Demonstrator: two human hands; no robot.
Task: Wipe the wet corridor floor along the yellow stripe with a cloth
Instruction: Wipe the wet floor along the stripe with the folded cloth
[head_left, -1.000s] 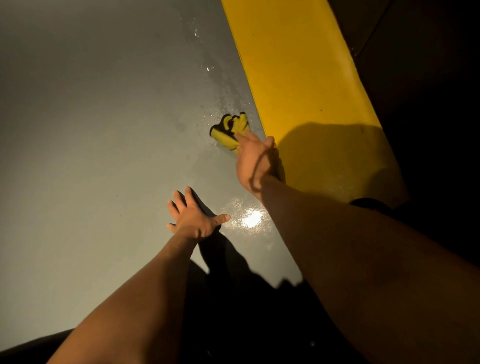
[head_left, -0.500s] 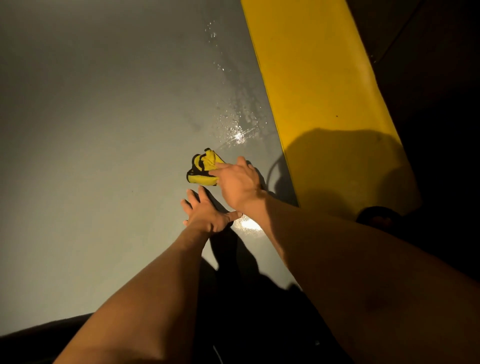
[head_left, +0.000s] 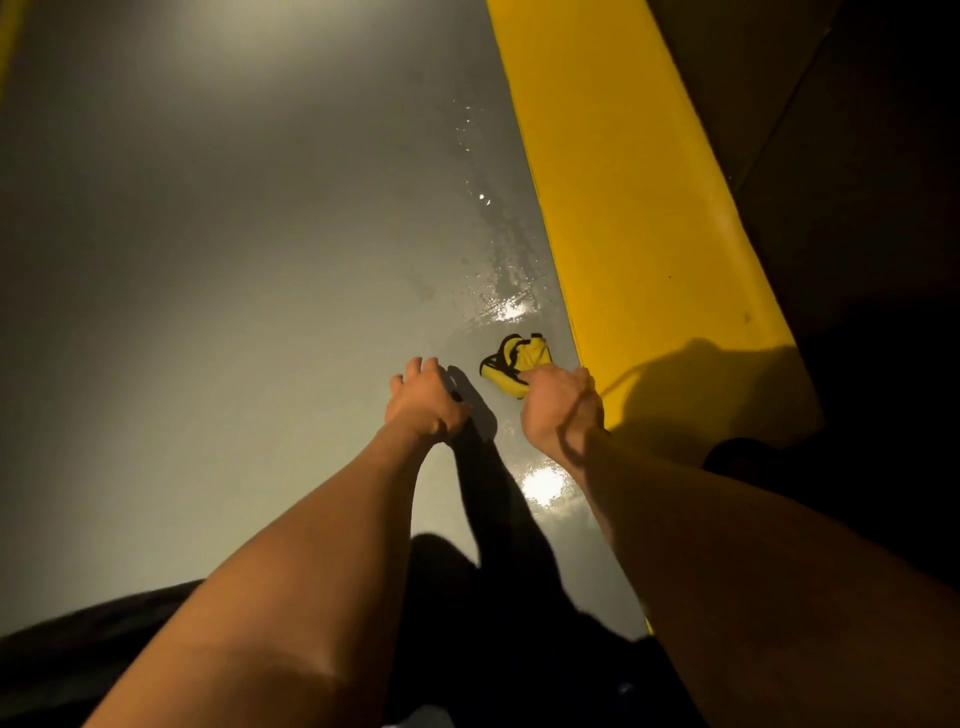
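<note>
An indoor corridor of a utility or industrial kind is indicated: a smooth grey coated floor (head_left: 218, 291), wet in patches, is bordered by a broad yellow stripe (head_left: 639, 218) under dim lighting.

One cloth (head_left: 517, 365), yellow with dark trim, lies bunched on the one grey floor (head_left: 234, 260). One broad yellow stripe (head_left: 634, 218) runs toward 12 o'clock. Two hands: the left hand (head_left: 423, 402) and the right hand (head_left: 561, 402). Two bright light reflections show on the wet floor.
</note>
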